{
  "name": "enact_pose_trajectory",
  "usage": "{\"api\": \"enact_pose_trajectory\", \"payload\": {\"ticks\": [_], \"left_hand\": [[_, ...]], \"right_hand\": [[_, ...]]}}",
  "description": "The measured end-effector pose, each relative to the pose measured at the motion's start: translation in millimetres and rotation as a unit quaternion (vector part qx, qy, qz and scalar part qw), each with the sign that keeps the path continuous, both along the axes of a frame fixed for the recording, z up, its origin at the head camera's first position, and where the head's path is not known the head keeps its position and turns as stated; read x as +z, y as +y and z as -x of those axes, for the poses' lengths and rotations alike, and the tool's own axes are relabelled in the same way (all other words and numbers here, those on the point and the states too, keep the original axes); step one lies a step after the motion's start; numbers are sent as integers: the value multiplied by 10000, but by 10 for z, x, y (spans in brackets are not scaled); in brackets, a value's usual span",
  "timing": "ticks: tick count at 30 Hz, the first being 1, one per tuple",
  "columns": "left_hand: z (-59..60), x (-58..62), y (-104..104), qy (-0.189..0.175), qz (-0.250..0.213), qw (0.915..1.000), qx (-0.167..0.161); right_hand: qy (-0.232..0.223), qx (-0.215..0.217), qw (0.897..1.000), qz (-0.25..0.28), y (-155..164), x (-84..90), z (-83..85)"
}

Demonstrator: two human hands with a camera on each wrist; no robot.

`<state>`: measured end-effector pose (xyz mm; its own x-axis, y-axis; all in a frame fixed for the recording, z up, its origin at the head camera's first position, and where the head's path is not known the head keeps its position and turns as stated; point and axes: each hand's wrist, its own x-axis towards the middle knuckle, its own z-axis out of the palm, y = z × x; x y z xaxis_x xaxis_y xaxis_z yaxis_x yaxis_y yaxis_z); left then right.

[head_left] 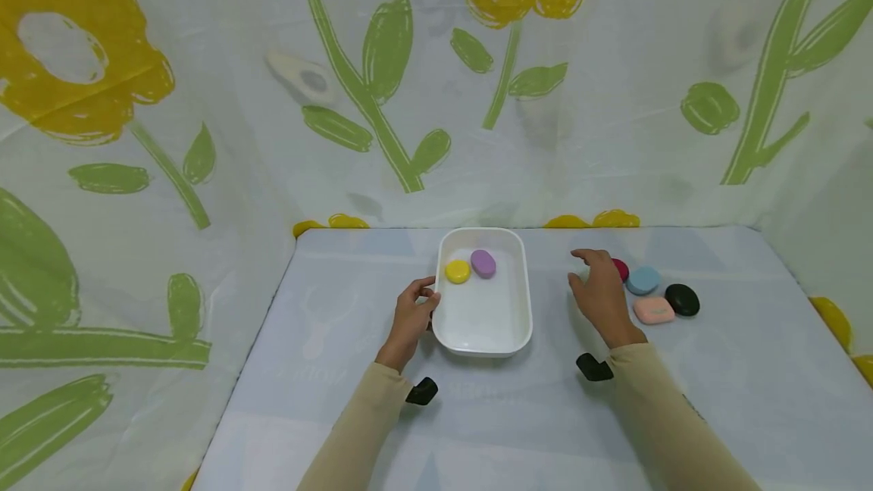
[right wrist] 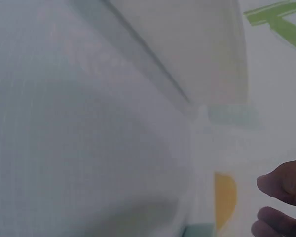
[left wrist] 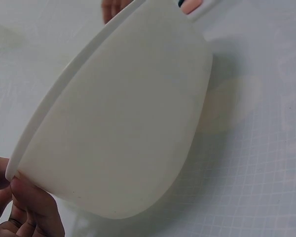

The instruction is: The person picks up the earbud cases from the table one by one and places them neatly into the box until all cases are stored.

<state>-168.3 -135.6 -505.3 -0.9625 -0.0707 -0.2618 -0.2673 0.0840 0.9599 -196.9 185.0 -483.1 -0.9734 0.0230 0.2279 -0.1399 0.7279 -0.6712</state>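
A white rectangular tray (head_left: 481, 324) with rounded corners stands on the table, holding a small yellow disc (head_left: 458, 271) and a purple oval piece (head_left: 483, 264). My left hand (head_left: 412, 317) pinches the tray's left rim; in the left wrist view the fingers (left wrist: 37, 202) grip the rim from both sides. To the right of the tray my right hand (head_left: 603, 298) hovers with thumb and fingers apart and nothing between them. Just beyond it sits a red piece (head_left: 621, 270), partly hidden by the hand. Near that lie a light blue piece (head_left: 643, 280), a pink soap-like bar (head_left: 653, 311) and a black oval (head_left: 683, 299).
The pale table (head_left: 341, 415) ends at the back against a white curtain (head_left: 614, 150) printed with yellow flowers and green leaves, which also hangs at both sides. Black wrist mounts (head_left: 422, 391) stick out inward from both sleeves.
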Motion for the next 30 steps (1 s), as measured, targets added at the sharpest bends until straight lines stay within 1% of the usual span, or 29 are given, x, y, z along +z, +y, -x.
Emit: {"api": "enact_pose_trajectory", "payload": {"ticks": [5,10,13,17,21,27,30], "left_hand": [[-4,3,-6,-16,-5,10000,22],[4,-7,-4,-20,-41,10000,15],[11,-23,0,-48,-57,10000,3],[14,-32,4,-61,-44,10000,-1],[12,-24,7,-30,-49,10000,-9],[13,-13,8,-18,-131,9999,-7],[7,-14,5,-34,-124,9999,21]], "right_hand": [[-62,-106,9996,-246,198,-130,-57],[-282,-180,9974,-633,261,-238,-65],[-251,-263,9964,-769,271,-294,-68],[-32,-343,9966,-748,269,-339,-62],[107,-364,9972,-640,273,-346,-48],[75,-461,9975,-526,289,-347,-35],[63,-415,9976,-546,298,-354,-32]]}}
